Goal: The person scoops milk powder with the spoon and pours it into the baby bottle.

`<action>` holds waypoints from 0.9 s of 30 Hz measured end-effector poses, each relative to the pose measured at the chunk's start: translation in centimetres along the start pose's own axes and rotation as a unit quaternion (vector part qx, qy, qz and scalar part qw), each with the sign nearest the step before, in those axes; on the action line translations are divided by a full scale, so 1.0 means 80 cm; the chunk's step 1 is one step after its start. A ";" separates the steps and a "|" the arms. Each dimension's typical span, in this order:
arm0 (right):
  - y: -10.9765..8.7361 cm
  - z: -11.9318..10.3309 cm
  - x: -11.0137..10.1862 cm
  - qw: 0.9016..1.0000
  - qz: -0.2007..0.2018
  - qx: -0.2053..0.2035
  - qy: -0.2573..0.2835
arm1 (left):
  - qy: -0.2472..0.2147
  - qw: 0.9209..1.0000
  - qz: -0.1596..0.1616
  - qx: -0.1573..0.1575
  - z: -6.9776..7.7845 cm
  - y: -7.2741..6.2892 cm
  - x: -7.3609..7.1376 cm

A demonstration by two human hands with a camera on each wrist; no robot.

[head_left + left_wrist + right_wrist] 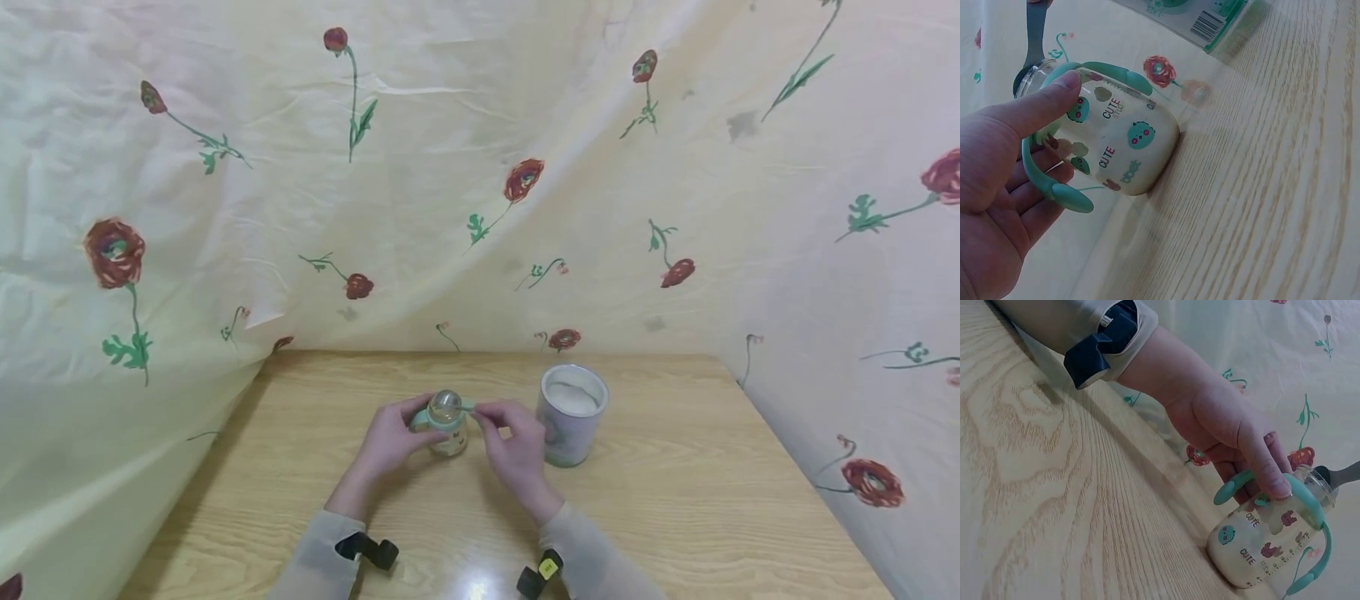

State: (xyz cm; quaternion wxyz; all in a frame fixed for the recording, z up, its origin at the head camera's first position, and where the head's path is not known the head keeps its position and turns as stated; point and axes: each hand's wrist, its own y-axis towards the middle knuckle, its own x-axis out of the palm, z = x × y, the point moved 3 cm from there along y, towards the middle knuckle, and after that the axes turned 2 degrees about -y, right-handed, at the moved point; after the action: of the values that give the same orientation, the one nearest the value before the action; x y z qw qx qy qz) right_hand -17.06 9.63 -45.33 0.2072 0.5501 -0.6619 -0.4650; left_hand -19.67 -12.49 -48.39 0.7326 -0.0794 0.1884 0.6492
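Observation:
A clear baby bottle (452, 443) with mint-green handles stands on the table, pale contents showing inside. My left hand (392, 437) grips it around its upper part, thumb on the green collar; the left wrist view shows printed green faces and "CUTE" on the bottle (1138, 147). Between thumb and fingers, my right hand (517, 437) pinches the handle of a small spoon (448, 402). The spoon's bowl is right at the bottle's open mouth. In the right wrist view, the spoon (1344, 474) reaches the mouth from the side, while the right hand itself is out of that view.
An open, pale canister (567, 435) with white powder in it stands just right of my right hand. The wood-grain table (660, 500) ends at a flower-patterned cloth (420, 208) hanging behind and at both sides.

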 end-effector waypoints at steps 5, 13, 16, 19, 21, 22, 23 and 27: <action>0.002 -0.002 -0.001 0.999 -0.008 -0.050 -0.004 | -0.004 1.000 0.001 -0.002 0.000 0.001 0.000; 0.004 -0.003 -0.002 0.997 -0.004 -0.077 -0.012 | -0.002 1.000 0.003 0.002 -0.001 0.001 0.001; 0.004 -0.004 -0.003 0.997 -0.002 -0.075 -0.012 | -0.005 1.000 0.002 0.004 -0.002 0.001 0.002; 0.002 -0.004 -0.003 0.998 -0.001 -0.067 -0.013 | -0.009 1.000 0.001 0.004 -0.004 0.000 0.001; 0.001 -0.004 -0.003 0.998 0.000 -0.063 -0.014 | -0.010 1.000 0.000 0.003 -0.004 0.000 0.001; 0.001 -0.003 -0.003 0.998 0.001 -0.063 -0.014 | -0.009 1.000 0.000 0.002 -0.004 0.000 0.001; 0.001 -0.003 -0.003 0.998 0.002 -0.064 -0.014 | -0.007 1.000 -0.001 0.002 -0.005 0.000 0.001; 0.001 -0.002 -0.002 0.997 -0.002 -0.075 -0.014 | -0.005 1.000 -0.001 0.007 -0.005 0.001 0.001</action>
State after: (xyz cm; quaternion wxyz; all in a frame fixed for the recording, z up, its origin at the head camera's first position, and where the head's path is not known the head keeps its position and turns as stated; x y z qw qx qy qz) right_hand -16.87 9.73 -45.16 0.2377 0.5282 -0.6267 -0.5213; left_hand -19.80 -12.53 -48.74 0.7350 -0.0713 0.1887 0.6473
